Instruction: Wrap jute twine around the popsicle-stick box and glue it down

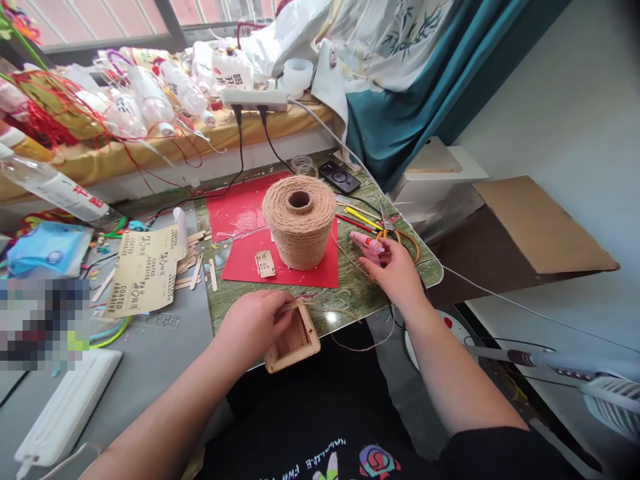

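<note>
A pink bottle (365, 241) lies crosswise at the fingertips of the nearer right hand (393, 270), whether gripped impossible to tell, while the left hand (255, 327) clasps a wooden box (294, 359) and twine (296, 305) at the table's (225, 300) near edge.

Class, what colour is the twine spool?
Light brown; the twine spool shows best in the head view.

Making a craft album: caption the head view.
Left hand on wooden box, right hand at pink object, twine spool beyond.
</note>
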Demonstrator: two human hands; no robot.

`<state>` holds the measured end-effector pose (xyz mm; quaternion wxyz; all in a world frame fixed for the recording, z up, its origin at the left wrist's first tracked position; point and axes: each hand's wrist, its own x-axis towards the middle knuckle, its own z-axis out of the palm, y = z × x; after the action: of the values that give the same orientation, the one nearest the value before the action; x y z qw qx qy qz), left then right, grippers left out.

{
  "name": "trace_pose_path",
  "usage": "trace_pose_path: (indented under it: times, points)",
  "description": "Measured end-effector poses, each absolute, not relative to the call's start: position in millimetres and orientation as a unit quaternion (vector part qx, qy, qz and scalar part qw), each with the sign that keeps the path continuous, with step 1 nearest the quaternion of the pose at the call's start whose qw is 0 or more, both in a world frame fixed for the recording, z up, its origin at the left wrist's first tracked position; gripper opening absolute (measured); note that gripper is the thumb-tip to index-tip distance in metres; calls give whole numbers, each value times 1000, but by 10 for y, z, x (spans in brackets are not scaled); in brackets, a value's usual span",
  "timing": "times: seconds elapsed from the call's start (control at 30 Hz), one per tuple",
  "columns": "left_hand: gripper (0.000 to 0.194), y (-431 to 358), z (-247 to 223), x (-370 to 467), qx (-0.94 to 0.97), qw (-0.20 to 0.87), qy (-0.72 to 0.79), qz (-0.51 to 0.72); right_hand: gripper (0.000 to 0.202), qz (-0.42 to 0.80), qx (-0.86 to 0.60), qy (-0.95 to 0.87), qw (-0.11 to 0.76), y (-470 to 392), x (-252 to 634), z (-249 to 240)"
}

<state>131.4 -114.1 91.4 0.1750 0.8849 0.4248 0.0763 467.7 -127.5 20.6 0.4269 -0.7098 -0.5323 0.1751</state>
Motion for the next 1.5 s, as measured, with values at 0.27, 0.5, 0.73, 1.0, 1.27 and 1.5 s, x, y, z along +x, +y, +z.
trace_pose_path:
  times: [0.27, 0.5, 0.73, 1.0, 1.27, 1.5]
  points:
    - [10, -1116, 895, 1322, 891, 178, 410, 84, 25, 228, -557, -687, 407, -1828, 3958, 525]
    - [12, -1138, 908, 1325, 889, 175, 418, 75, 16, 406, -517, -646, 388, -1709, 3488, 240]
    - [10, -1147, 899, 1346, 891, 167, 413, 81, 22, 469, -518, -585, 410, -1703, 3502, 157]
    - [12, -1137, 918, 1310, 870, 218, 437, 72, 22, 467, -529, -566, 426, -1686, 3442, 162]
    - [10, -1143, 919, 1306, 862, 240, 440, 72, 21, 454, -542, -564, 427, -1686, 3406, 159]
    - [18, -1149, 951, 1371, 871, 246, 420, 64, 18, 473, -521, -551, 449, -1743, 3328, 73]
